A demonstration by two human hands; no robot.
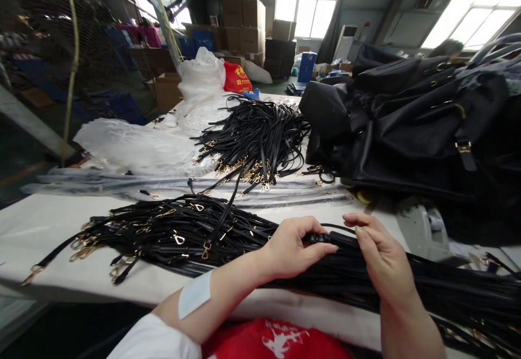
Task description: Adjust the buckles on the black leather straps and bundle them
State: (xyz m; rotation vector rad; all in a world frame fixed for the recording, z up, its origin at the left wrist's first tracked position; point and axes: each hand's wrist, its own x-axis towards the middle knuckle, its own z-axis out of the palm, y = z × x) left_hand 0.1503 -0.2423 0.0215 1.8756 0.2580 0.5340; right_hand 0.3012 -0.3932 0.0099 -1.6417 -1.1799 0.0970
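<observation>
Close to the table's front edge, my left hand grips a folded black strap between thumb and fingers. Just to its right, my right hand has its thumb and curled fingers together at a thin black loop of the same strap. Part of that strap is hidden behind the fingers. Under and beside both hands lies a long pile of black straps with gold-coloured clasps, running left and right along the table. My left forearm bears a pale blue patch.
A second heap of black straps with gold clasps lies further back. Black bags are stacked at the right, above a tape dispenser. Clear plastic bags cover the back left, near a red bag. Cardboard boxes stand behind.
</observation>
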